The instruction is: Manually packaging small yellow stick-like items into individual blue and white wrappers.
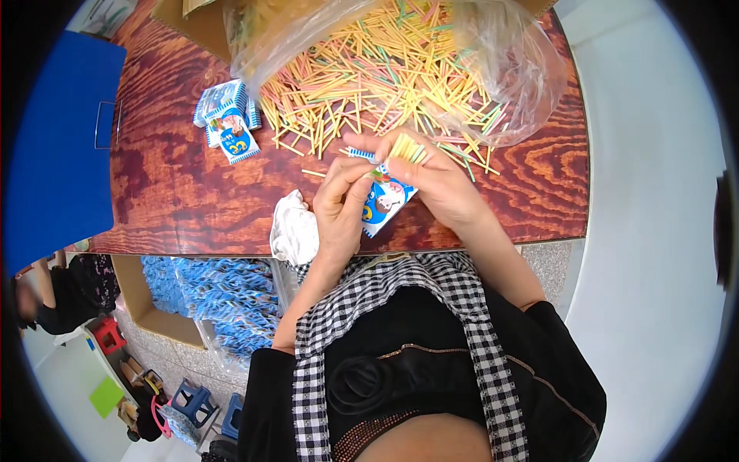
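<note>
Above the sticks pile [369, 77], right hand [439, 181] fingers pinch sticks [406, 148], left hand [339, 208] fingers grip packet [382, 202]

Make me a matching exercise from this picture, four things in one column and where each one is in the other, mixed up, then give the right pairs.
Things:
1. small blue and white packet
2. bundle of coloured sticks
3. white cloth
4. stack of blue packets

Places:
A. on the table, left of the stick pile
B. in the left hand
C. at the table's near edge
D. in the right hand

Pairs: 1-B, 2-D, 3-C, 4-A
</note>
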The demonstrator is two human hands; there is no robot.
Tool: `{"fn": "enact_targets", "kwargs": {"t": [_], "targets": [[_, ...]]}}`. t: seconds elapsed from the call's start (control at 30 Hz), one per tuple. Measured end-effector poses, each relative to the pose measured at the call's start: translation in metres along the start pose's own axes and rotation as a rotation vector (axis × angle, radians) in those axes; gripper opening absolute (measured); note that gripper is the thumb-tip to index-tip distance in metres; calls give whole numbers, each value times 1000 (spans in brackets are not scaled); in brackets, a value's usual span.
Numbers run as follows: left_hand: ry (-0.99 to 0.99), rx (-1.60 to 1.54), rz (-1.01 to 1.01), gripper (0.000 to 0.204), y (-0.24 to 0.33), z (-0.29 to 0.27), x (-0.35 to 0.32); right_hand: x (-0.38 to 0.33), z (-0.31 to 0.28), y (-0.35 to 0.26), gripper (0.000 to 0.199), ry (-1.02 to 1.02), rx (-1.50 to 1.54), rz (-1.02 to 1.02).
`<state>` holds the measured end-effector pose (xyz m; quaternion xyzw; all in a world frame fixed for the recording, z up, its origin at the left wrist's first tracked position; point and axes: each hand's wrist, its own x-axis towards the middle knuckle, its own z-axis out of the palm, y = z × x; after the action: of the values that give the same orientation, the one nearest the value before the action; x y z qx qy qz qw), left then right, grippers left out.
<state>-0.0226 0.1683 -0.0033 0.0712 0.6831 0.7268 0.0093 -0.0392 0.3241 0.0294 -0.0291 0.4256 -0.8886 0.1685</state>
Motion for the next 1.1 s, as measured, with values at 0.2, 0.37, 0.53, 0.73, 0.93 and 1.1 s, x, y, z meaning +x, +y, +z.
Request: {"fn": "enact_targets", "kwargs": {"t": [0.2,0.37,0.53,0.73,0.93,1.1], "targets": [[54,-224,25,15,2,3,5,9,5,-26,46,-88,-497,-246],[7,-417,-76,14,4,-1,10,17,10,-28,33,-154,-1149,-270],[67,-637,-228,14,2,-11,6,11,22,-32,25,4,-747,-108],[-9,-565,-54,14,4,-15,10,0,34,-29,12,40,-1230,-482],[-43,-127,42,12,7,-33,11,12,29,-30,26,25,-1387,-405],[3,-312,-29,14,20,-37,9,16,41,-28,29,-107,-1156,-375]]}}
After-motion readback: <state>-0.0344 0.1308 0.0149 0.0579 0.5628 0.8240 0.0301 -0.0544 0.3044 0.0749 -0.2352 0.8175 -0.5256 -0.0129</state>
